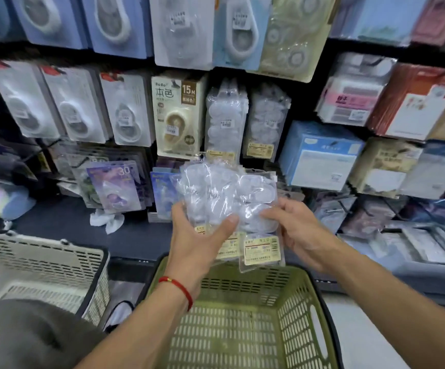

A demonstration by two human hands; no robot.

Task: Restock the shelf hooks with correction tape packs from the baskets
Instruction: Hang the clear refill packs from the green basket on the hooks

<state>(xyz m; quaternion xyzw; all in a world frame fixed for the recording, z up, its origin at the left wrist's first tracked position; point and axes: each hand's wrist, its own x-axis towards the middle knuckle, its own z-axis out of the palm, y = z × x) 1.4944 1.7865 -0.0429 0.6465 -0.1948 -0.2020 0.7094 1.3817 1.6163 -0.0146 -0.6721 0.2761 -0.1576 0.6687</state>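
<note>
Clear crinkled correction tape packs (225, 206) with yellow labels, gripped in both hands (202, 235) above green basket (290, 302).

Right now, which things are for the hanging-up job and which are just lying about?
For the job:
- clear correction tape packs, held by the left hand and right hand
- green basket
- matching clear packs on the hook

Just lying about:
- white basket
- crumpled white wrapper
- blue boxes
</note>
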